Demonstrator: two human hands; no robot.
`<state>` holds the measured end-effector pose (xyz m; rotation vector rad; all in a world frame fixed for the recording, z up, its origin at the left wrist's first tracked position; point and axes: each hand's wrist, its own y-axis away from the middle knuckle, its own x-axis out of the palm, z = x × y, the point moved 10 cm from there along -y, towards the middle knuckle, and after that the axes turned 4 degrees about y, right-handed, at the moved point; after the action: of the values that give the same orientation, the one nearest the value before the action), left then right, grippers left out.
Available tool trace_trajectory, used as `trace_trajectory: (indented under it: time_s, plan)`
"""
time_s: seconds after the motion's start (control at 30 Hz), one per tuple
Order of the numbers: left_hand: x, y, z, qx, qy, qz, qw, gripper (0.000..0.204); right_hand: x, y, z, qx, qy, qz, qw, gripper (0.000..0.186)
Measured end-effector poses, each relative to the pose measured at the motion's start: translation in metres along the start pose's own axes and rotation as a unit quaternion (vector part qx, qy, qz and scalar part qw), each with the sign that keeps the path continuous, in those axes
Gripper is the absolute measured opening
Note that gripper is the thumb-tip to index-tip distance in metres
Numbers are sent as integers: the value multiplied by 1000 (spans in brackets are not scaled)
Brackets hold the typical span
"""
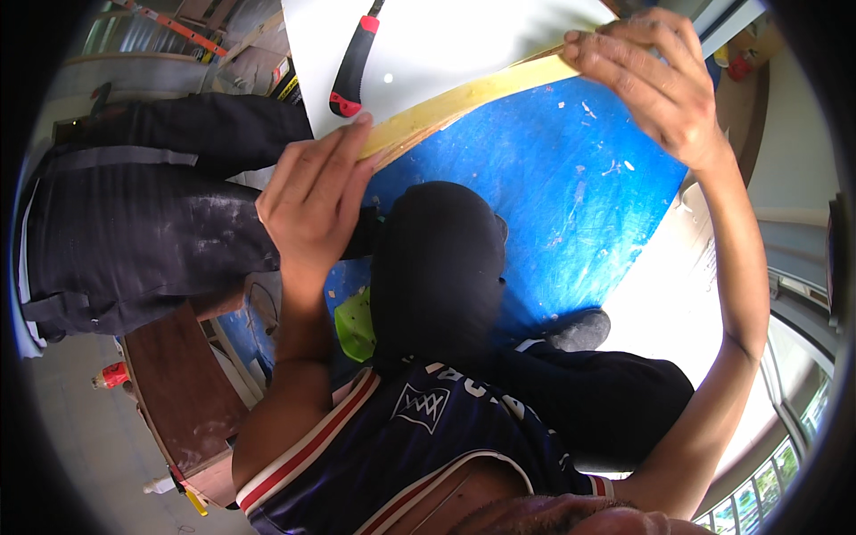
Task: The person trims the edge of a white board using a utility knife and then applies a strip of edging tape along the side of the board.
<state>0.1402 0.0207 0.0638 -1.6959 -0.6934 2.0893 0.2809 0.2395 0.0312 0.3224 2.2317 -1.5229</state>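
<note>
A long, thin yellow strip (481, 96), slightly bowed, runs from lower left to upper right along the near edge of a white board (446, 31). My left hand (312, 192) is closed on its lower left end, fingers over the top. At the upper right end, my right hand (655, 85) grips it with fingertips bent over it. Layered, wood-coloured edges show just under the strip. A tool with a black and red handle (355, 67) lies on the white board near my left fingers; its far end runs out of view.
A blue sheet (571, 187) with pale scraps covers the floor below the strip. My bent knee (437, 259) is close beneath. Another person's dark-trousered legs (152, 214) are at the left. A bright green object (355, 325) sits beside my knee, and a brown wooden board (183, 383) stands lower left.
</note>
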Motion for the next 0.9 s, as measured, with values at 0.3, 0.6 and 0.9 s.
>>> trace_trajectory:
  time_s: [0.3, 0.6, 0.9]
  plan:
    - [-24, 12, 48, -99, 59, -47, 992, 32, -21, -6, -59, 154, -63, 0, 986, 18]
    - [-30, 63, 101, -227, 206, -121, 944, 23, 9, -1, -54, 339, -247, 28, 907, 13]
    - [-15, 71, 148, -328, 337, -79, 879, 20, 9, -10, -67, 402, -243, 61, 881, 21]
